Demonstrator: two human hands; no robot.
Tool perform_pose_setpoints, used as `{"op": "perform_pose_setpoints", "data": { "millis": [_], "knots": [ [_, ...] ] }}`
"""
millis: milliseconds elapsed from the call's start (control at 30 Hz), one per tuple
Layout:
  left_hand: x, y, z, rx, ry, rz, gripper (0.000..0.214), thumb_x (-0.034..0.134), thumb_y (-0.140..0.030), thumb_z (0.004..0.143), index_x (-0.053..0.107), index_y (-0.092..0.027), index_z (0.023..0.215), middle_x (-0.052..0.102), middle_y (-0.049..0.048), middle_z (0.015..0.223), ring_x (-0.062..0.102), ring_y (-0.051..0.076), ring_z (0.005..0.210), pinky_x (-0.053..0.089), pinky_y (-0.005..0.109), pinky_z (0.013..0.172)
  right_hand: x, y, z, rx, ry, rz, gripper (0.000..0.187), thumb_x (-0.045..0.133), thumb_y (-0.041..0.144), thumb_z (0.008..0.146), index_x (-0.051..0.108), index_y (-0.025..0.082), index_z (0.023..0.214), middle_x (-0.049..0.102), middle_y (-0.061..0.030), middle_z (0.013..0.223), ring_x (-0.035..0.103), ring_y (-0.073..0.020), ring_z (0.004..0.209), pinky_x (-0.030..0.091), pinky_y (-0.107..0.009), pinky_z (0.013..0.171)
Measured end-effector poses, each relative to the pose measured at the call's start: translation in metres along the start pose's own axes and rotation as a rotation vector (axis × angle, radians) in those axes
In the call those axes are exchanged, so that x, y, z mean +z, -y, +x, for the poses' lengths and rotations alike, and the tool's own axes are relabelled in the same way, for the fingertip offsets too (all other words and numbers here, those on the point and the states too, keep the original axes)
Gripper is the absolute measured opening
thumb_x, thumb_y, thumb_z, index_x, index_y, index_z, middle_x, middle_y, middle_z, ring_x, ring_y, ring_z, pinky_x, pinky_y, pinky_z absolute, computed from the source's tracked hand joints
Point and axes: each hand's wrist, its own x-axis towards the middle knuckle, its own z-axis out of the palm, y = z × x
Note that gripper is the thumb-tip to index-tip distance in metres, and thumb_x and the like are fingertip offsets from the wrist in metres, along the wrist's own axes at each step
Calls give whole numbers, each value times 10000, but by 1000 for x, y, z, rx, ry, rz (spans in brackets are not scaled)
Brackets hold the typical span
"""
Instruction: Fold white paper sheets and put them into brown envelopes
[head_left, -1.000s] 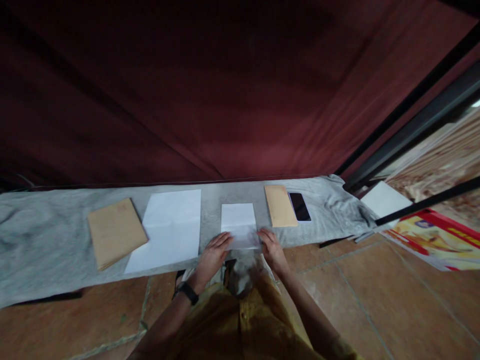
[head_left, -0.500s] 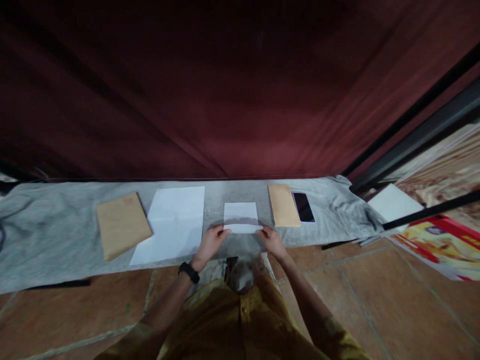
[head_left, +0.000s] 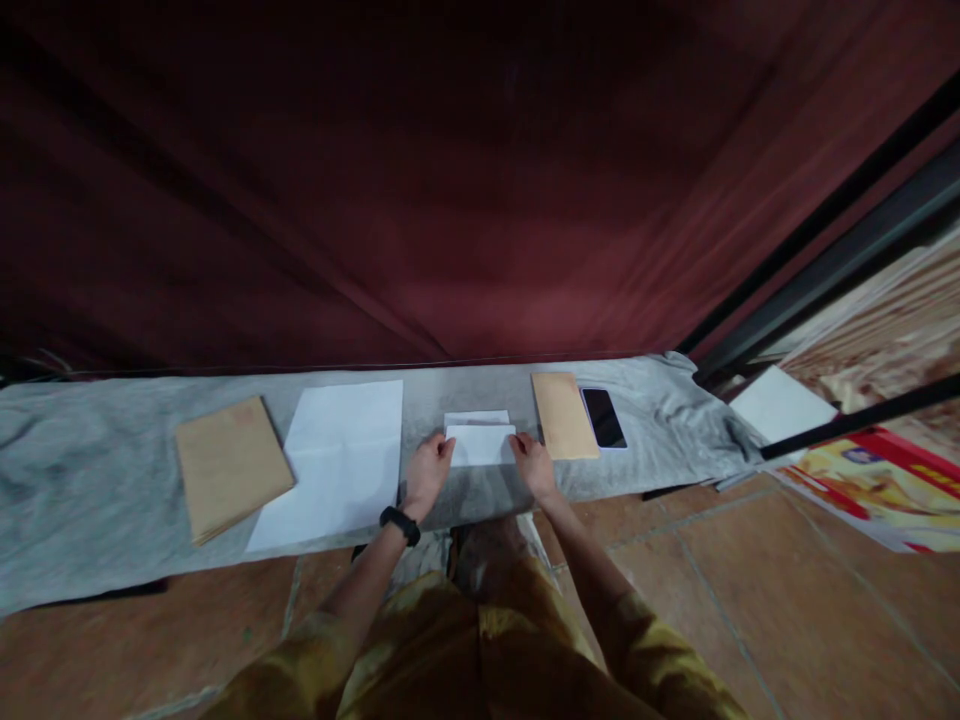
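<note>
A white sheet of paper (head_left: 480, 446) lies partly folded on the grey cloth, its near part lifted over toward the far edge. A strip of the far part still shows beyond the flap. My left hand (head_left: 429, 468) pinches the flap's left corner between thumb and fingers. At the right corner, my right hand (head_left: 532, 465) grips the flap the same way. A brown envelope (head_left: 566, 415) lies just right of my right hand, with a phone (head_left: 604, 418) beside it. Left of my left hand are larger white sheets (head_left: 341, 455).
A stack of brown envelopes (head_left: 234, 465) overlaps the white sheets' left side. The grey cloth (head_left: 90, 480) covers a long, narrow bench, with a dark red curtain (head_left: 450, 200) behind it. Black metal bars (head_left: 840, 240) and a colourful box (head_left: 885, 485) stand at the right.
Both hands have moved the paper's near edge up and away from me, so the flap now covers most of the sheet. The view has shifted slightly.
</note>
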Motion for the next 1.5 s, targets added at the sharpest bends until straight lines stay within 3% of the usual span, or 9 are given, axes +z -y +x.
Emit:
{"op": "perform_pose_setpoints", "data": {
  "millis": [233, 433, 633, 867, 1167, 1500],
  "knots": [
    [-2, -14, 10, -115, 27, 199, 392, 397, -451, 1036, 695, -207, 1108, 770, 95, 972, 713, 218, 856, 447, 277, 685, 2, 17, 15, 81, -5, -197, 331, 437, 388, 1069, 704, 196, 1109, 785, -110, 970, 750, -206, 891, 474, -235, 744],
    [0, -16, 20, -103, 22, 270, 411, 364, -437, 1045, 679, -201, 1166, 773, 119, 1025, 730, 237, 912, 491, 298, 744, 4, 18, 21, 106, -22, -175, 391, 361, 401, 1087, 697, 207, 1131, 781, -87, 960, 743, -190, 904, 470, -234, 743],
    [4, -15, 26, -100, 23, 325, 450, 328, -457, 1048, 679, -202, 1167, 773, 130, 992, 733, 250, 910, 510, 317, 767, 4, 20, 15, 97, -13, -178, 289, 461, 372, 1051, 663, 212, 1182, 777, -65, 933, 739, -193, 911, 471, -239, 751],
    [9, -17, 28, -121, 22, 345, 477, 302, -476, 1046, 672, -202, 1172, 774, 142, 978, 733, 260, 901, 522, 330, 786, 10, 30, 11, 152, -40, -275, 265, 425, 318, 1057, 637, 184, 1142, 773, -95, 908, 751, -211, 871, 476, -252, 701],
    [8, -21, 24, -109, 16, 390, 496, 272, -447, 1051, 642, -166, 1224, 766, 173, 934, 748, 281, 897, 532, 349, 765, 23, 31, 7, 59, -114, -399, 253, 359, 275, 1072, 578, 159, 1123, 759, -140, 970, 748, -212, 817, 487, -265, 688],
    [9, -18, 26, -68, -21, 424, 513, 237, -452, 1053, 630, -170, 1225, 769, 163, 890, 758, 304, 869, 551, 381, 747, 25, 32, 5, 49, -150, -394, 244, 366, 264, 1061, 581, 155, 1097, 748, -140, 982, 737, -231, 856, 487, -294, 732]
  ]
}}
